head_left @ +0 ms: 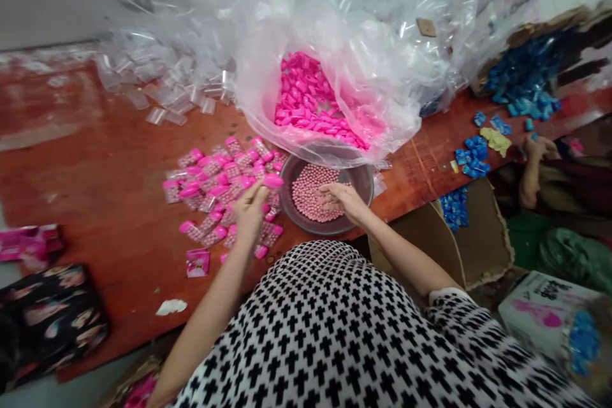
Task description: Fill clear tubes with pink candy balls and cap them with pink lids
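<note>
At the left rim of a grey bowl (364,191), my left hand (249,213) is closed with a bright pink plastic cap (273,181) at its fingertips. Whether a clear container is attached to the cap cannot be made out. My right hand (348,201) reaches over the bowl's right side, fingers stretched out and slightly apart. Its fingertips are at the small pink balls (308,194) that fill much of the bowl. Beneath and around my left hand lies a heap of clear containers with pink caps (210,182), filled with pink balls.
Behind the bowl stands an open plastic bag (258,111) of loose pink caps (303,89). Clear empty containers (167,92) lie at the back left. A pink packet (197,262) is near the front edge. Rightward, a co-worker's hand (538,148) is beside blue packets (473,156).
</note>
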The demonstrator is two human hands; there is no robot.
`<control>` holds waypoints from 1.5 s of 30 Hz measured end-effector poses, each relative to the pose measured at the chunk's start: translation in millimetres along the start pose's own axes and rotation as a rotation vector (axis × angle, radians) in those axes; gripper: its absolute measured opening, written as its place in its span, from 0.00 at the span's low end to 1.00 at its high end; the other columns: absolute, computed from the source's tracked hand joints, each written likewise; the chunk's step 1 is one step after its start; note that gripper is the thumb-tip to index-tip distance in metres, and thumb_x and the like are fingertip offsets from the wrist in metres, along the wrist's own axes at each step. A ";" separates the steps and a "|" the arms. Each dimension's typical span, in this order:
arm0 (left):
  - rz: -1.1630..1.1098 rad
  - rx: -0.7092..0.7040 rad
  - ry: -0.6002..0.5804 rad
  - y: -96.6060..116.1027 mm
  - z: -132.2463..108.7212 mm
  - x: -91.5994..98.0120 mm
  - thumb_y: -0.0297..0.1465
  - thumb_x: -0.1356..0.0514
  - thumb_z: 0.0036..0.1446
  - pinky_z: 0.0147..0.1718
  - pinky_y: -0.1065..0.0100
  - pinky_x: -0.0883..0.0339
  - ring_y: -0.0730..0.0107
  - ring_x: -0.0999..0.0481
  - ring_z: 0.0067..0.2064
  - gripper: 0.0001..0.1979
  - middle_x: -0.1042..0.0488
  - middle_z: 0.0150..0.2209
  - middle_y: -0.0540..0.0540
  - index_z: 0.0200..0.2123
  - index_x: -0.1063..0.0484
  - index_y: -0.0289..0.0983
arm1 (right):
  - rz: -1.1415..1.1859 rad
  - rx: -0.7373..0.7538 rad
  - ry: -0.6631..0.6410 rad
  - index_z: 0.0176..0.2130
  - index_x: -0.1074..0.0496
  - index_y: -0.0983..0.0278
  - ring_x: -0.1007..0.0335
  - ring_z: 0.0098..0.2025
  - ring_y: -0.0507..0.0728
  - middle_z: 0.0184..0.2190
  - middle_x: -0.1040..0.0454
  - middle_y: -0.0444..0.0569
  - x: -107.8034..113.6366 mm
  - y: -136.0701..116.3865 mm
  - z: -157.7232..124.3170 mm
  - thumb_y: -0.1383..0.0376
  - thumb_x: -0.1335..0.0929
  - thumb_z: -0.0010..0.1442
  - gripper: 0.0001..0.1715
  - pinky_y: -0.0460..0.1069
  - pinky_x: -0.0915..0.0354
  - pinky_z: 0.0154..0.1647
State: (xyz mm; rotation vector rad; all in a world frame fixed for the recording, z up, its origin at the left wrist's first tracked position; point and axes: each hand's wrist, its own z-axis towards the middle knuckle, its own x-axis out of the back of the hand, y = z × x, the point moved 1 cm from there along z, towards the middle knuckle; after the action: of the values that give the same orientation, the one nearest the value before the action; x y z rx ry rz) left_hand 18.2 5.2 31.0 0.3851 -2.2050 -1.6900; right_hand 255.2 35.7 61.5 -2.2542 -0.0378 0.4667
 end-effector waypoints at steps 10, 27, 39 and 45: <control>0.550 -0.356 0.068 -5.4 6.3 17.1 0.35 0.43 0.57 0.56 0.56 0.40 0.63 0.30 0.53 0.18 0.27 0.50 0.40 0.48 0.29 0.32 | -0.895 -0.129 0.992 0.41 0.29 0.68 0.33 0.49 0.61 0.45 0.29 0.60 190.0 27.6 -1.4 0.59 0.29 0.48 0.22 0.53 0.40 0.50; 0.214 -0.205 -0.774 37.0 -58.7 -143.8 0.35 0.41 0.54 0.41 0.66 0.32 0.65 0.24 0.42 0.20 0.25 0.47 0.42 0.50 0.30 0.37 | -0.349 0.398 0.791 0.32 0.31 0.65 0.35 0.26 0.49 0.26 0.29 0.41 152.9 6.1 -50.3 0.59 0.29 0.47 0.14 0.46 0.34 0.32; -0.054 0.378 -0.669 45.2 -71.6 -129.8 0.34 0.39 0.50 0.22 0.73 0.32 0.73 0.26 0.21 0.09 0.26 0.21 0.48 0.26 0.30 0.32 | 0.186 0.417 0.556 0.24 0.29 0.65 0.37 0.24 0.48 0.21 0.29 0.41 34.5 11.9 -9.9 0.64 0.26 0.37 0.11 0.46 0.38 0.30; -0.095 0.479 -0.649 45.0 -106.5 -97.4 0.36 0.36 0.47 0.19 0.74 0.33 0.74 0.28 0.18 0.13 0.29 0.16 0.49 0.21 0.31 0.32 | 0.092 0.462 0.755 0.20 0.35 0.65 0.39 0.22 0.48 0.16 0.35 0.39 50.6 -14.8 9.6 0.61 0.29 0.41 0.12 0.46 0.39 0.27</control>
State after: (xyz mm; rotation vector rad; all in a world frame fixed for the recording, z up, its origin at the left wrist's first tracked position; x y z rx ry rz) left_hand 150.9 -36.5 90.2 0.0417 -3.1227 -1.4469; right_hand 300.8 61.5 50.4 -1.8452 0.5090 -0.3246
